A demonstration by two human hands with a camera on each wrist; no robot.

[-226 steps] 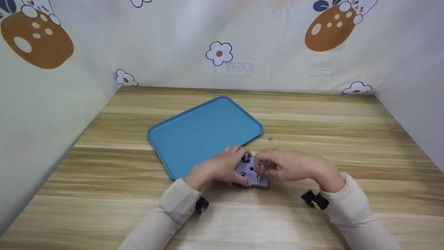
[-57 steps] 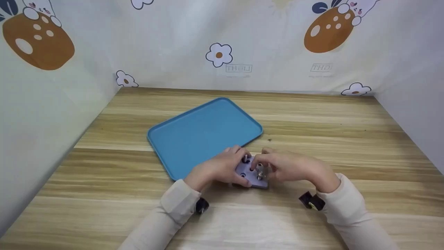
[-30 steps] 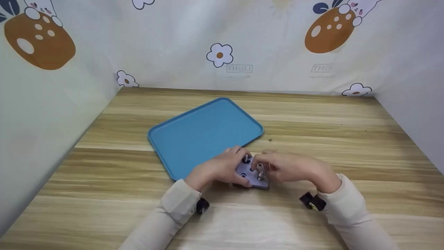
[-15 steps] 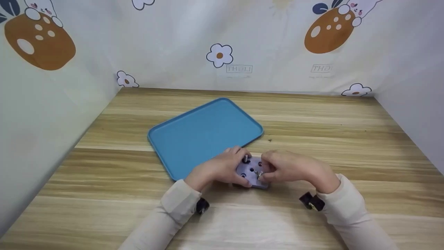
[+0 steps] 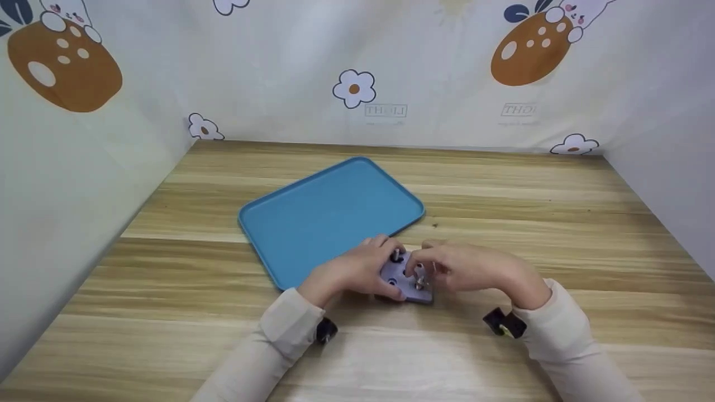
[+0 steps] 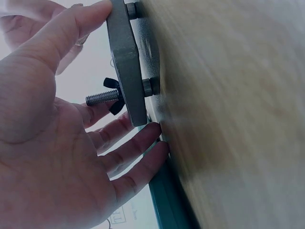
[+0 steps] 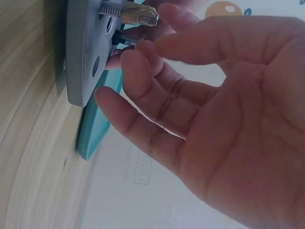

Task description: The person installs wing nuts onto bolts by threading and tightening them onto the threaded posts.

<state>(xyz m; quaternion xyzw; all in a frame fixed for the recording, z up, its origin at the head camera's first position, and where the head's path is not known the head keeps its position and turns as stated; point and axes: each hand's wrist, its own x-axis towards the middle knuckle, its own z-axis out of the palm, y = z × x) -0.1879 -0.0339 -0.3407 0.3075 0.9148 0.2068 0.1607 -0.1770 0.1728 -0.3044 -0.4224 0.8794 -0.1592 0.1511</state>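
My left hand (image 5: 354,271) grips a small grey plate (image 5: 400,279) with holes, thumb at its near edge and fingers at the far side. In the left wrist view the plate stands on bolt heads (image 6: 148,88) against the table. A threaded bolt (image 6: 100,98) there carries a black wing nut (image 6: 111,83). Toward the plate's right side, a metal wing nut (image 5: 420,283) sits on another bolt. My right hand (image 5: 480,271) has bent fingers around this metal wing nut, index finger reaching past its left side. The right thumb is hidden in the head view.
A blue tray (image 5: 329,218) lies askew on the wooden table (image 5: 530,212), just beyond my left hand. Patterned sheeting (image 5: 279,67) rises at the back and sides. Each sleeve carries a black device, one at the left wrist (image 5: 326,330), another at the right (image 5: 504,324).
The right fingers have drawn in to the metal wing nut and spread past it again, its wings changing angle. The left hand, plate and tray have stayed put.
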